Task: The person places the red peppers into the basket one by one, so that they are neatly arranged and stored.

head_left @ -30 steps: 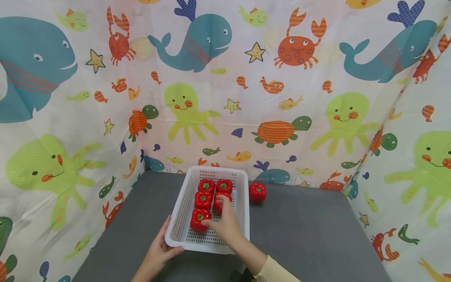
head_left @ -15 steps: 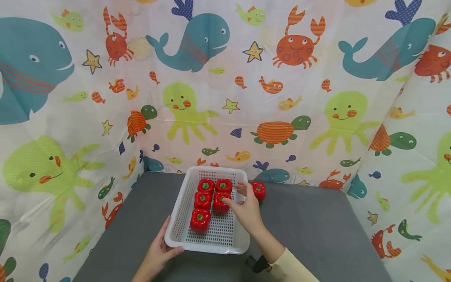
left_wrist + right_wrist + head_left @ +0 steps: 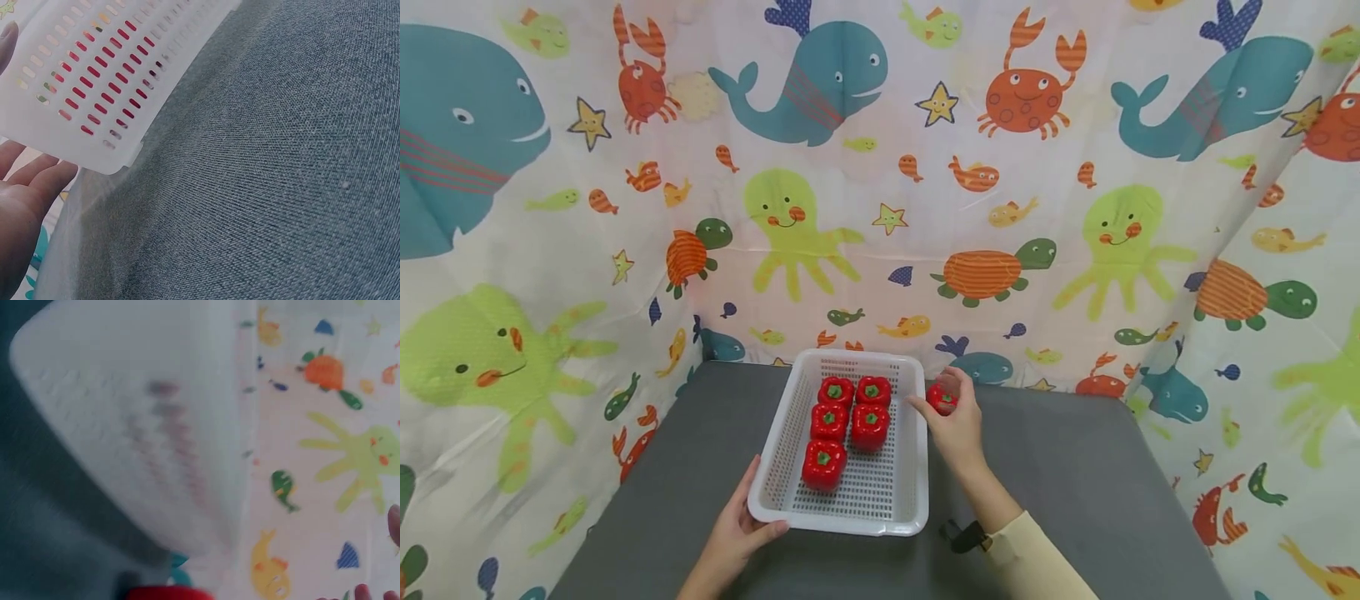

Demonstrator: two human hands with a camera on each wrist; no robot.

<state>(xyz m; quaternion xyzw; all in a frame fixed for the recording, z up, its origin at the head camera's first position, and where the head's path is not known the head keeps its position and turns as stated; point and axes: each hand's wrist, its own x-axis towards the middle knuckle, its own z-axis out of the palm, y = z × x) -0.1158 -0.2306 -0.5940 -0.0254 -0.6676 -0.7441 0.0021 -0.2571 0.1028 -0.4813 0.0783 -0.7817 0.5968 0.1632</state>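
Note:
My left hand (image 3: 735,533) holds a white perforated plastic basket (image 3: 921,467) by its near left corner, thumb at the front rim and fingers along the side. The left wrist view shows the basket's slotted wall (image 3: 81,134), with red showing through the slots. Several glossy red bell peppers (image 3: 823,464) with green stems sit in the basket, in two columns. Just beyond the right rim, my right hand (image 3: 958,425) reaches over another red bell pepper (image 3: 943,400), thumb and fingers spread about it. That pepper (image 3: 169,594) shows at the bottom of the right wrist view, apart from the fingertips.
The basket stands on a dark grey tabletop (image 3: 1060,483). A white curtain (image 3: 880,317) printed with sea animals hangs behind the table and along both sides. Dark straps (image 3: 966,537) sit by the right wrist, near a cream sleeve (image 3: 1037,558).
My right hand has left the peppers inside the basket, crossed the right rim and come over the pepper outside. My left hand keeps its hold on the corner.

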